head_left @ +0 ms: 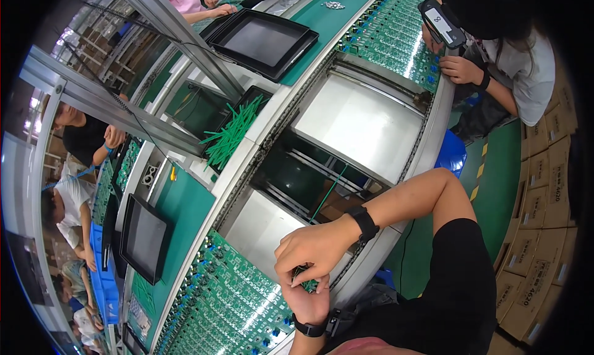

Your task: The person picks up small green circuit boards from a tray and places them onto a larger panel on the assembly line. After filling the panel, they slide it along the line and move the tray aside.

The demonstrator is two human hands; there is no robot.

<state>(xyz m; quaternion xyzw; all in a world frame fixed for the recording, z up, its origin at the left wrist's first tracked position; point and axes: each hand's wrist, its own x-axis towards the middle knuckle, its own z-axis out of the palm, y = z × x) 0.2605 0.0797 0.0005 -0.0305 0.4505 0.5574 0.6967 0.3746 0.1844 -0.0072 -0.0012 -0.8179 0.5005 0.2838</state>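
Note:
My left hand (pixel 307 304) is palm up near the conveyor's near rail, its fingers curled around a small bunch of dark and green parts (pixel 305 283) whose kind I cannot make out. Over it bends my right hand (pixel 317 247), fingers closed down at the same bunch; what they pinch is hidden. A thin green strip (pixel 328 194) slants across the conveyor gap and ends behind my right hand; whether it is held I cannot tell. Just left of my hands lie green circuit boards (pixel 226 293) with several blue and dark components along their edges.
Metal plates (pixel 359 123) sit on the conveyor beside an open gap. Beyond it are a pile of green strips (pixel 232 135) and black trays (pixel 266 42) (pixel 145 237). A co-worker (pixel 520 70) handles boards at upper right; others work across the line. Cartons (pixel 544 213) stand at right.

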